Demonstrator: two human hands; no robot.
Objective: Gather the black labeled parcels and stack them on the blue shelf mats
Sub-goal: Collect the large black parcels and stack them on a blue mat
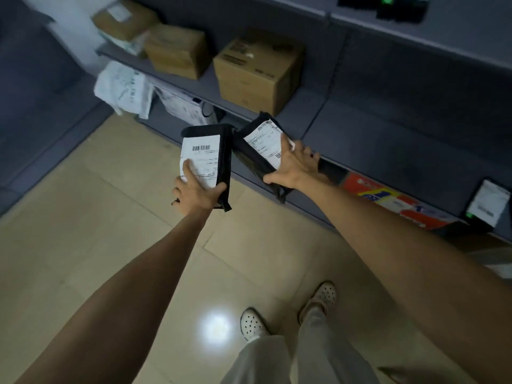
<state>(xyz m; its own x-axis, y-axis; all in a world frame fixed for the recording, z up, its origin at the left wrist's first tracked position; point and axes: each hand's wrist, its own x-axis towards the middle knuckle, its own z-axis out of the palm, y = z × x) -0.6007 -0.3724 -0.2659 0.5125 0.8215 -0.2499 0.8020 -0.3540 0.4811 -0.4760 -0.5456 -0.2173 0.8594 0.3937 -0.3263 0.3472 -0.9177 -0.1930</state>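
Beige floor tiles (116, 239) run under the person's pale perforated shoes (250, 324). Both bare arms reach forward. Left hand (195, 191): closed around the lower end of a black parcel (219, 151), thumb pressed on its white barcode label (200, 159); the parcel is held over the floor. Right hand (295, 164): fingers spread across the label of a second black parcel (256, 159), gripping it tilted at the front edge of the blue shelf (388, 139). The two parcels sit just beside each other. Lower right, a red-and-yellow box (393, 202) lies under that shelf. Farther back, cardboard boxes (257, 74) stand on the shelf, with white bags (124, 91) below.
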